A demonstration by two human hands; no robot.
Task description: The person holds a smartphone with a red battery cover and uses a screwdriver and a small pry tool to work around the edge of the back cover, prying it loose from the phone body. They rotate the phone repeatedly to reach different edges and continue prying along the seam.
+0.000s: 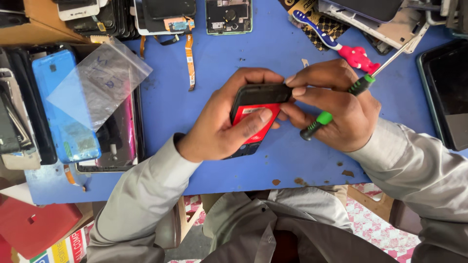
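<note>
A black-framed phone with a red inner panel [254, 114] is held above the middle of the blue tabletop [214, 63]. The left hand [222, 126] is clamped round it, thumb across the red panel. The right hand [336, 109] pinches the phone's top edge while gripping a green-and-black screwdriver [341, 104]. The step looks like prising at that edge; it calls for steady fingertip pressure. Nearby, a clear plastic zip bag [100, 80], apparently empty, lies on a blue phone shell [66, 122].
</note>
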